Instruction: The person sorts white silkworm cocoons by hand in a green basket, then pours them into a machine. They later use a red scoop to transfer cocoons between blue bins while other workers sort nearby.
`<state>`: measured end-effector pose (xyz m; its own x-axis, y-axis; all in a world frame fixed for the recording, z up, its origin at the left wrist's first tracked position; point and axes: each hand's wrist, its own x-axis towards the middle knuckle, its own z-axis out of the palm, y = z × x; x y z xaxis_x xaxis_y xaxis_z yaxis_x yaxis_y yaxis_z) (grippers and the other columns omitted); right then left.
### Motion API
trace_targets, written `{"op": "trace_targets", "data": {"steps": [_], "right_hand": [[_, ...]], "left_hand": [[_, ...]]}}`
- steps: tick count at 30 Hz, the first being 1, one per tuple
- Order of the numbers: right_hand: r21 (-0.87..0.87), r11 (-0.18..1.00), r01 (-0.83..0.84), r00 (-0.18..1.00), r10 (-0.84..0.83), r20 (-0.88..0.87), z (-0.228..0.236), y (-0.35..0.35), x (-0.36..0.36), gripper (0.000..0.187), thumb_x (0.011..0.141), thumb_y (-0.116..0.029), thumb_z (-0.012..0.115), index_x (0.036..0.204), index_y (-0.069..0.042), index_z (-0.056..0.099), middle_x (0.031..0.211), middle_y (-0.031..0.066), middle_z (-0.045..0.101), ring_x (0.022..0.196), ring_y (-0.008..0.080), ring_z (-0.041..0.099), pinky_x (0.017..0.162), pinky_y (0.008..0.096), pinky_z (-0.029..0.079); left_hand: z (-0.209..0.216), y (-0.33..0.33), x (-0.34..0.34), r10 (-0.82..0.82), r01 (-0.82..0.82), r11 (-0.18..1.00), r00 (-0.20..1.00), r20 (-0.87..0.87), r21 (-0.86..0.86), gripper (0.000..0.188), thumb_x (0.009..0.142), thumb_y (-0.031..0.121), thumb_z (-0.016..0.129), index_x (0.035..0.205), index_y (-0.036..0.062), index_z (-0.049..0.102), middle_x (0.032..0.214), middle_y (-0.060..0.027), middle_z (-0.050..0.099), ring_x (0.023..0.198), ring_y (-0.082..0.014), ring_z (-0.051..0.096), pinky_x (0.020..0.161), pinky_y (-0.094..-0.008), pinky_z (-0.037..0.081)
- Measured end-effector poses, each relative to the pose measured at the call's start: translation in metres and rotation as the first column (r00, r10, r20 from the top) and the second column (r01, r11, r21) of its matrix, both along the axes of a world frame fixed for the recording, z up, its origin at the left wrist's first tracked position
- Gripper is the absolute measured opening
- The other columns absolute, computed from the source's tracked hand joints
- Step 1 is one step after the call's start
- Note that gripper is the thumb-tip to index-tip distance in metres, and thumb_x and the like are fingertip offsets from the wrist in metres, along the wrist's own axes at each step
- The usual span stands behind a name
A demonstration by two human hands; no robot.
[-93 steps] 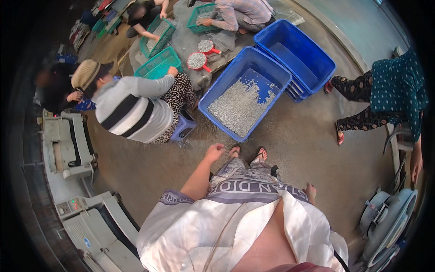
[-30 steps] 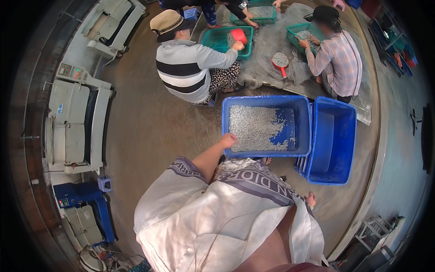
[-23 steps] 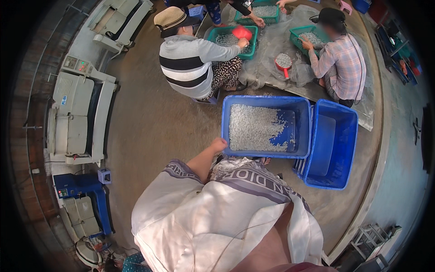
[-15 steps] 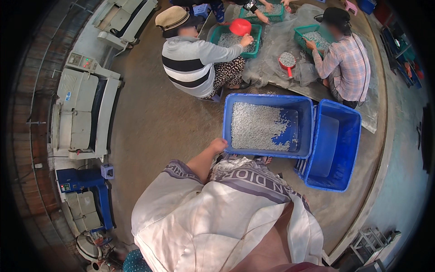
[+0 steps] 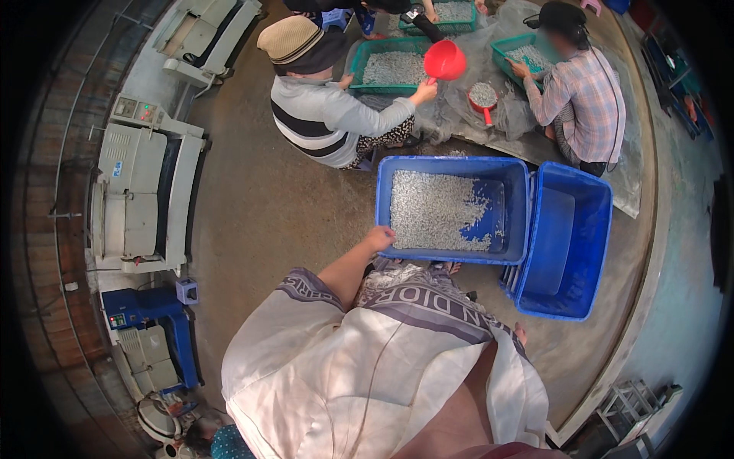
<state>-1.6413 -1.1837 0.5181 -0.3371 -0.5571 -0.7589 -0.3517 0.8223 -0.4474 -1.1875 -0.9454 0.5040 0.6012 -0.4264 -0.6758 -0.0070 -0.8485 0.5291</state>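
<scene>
In front of me stands a blue plastic bin [image 5: 453, 258] partly filled with small pale grey pieces [image 5: 432, 210], heaped towards its left side. My left hand [image 5: 380, 238] grips the bin's near left corner, its fingers closed at the rim. Of my right hand [image 5: 521, 333], only a bit of skin shows past the edge of my pale shirt, below the second bin; its fingers are mostly hidden. That second blue bin [image 5: 566, 200], part of a nested stack, stands close against the right side of the first and holds no pieces.
Ahead, a person in a striped top [image 5: 336, 107] holds a red scoop [image 5: 445, 61] near a green basket [image 5: 382, 89]. Another person in a checked shirt [image 5: 589, 99] works at a green basket [image 5: 497, 53]. A filled red scoop [image 5: 483, 95] lies between them. Machines [image 5: 138, 183] line the left.
My left hand has shifted slightly up and right along the bin's corner. The co-worker's red scoop has moved right, away from the green basket. Slightly more of my right hand shows.
</scene>
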Motion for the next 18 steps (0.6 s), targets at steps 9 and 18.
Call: {"op": "trace_targets", "data": {"steps": [9,18], "right_hand": [[0.032,0.999,0.004,1.000,-0.004,0.007,0.009,-0.001,-0.009,0.034,0.077,-0.026,0.057,0.107,-0.012,0.051,0.089,0.0063,0.053,0.070,0.0184,0.053,0.043,0.0288,0.039],[0.021,0.999,0.029,0.998,-0.031,0.056,0.003,-0.010,-0.002,0.030,0.079,-0.023,0.057,0.106,-0.011,0.053,0.086,0.0040,0.056,0.067,0.0147,0.056,0.040,0.0232,0.042]], "left_hand": [[-0.008,0.004,0.000,-0.013,0.014,0.999,1.000,-0.021,0.040,0.028,0.063,0.025,0.067,0.085,0.0081,0.064,0.088,-0.0127,0.063,0.082,-0.0250,0.061,0.074,-0.0343,0.046],[-0.020,-0.013,-0.006,-0.072,0.071,0.997,0.994,-0.078,-0.014,0.032,0.065,0.026,0.065,0.091,0.0074,0.064,0.089,-0.0148,0.063,0.082,-0.0266,0.061,0.074,-0.0340,0.047]]}}
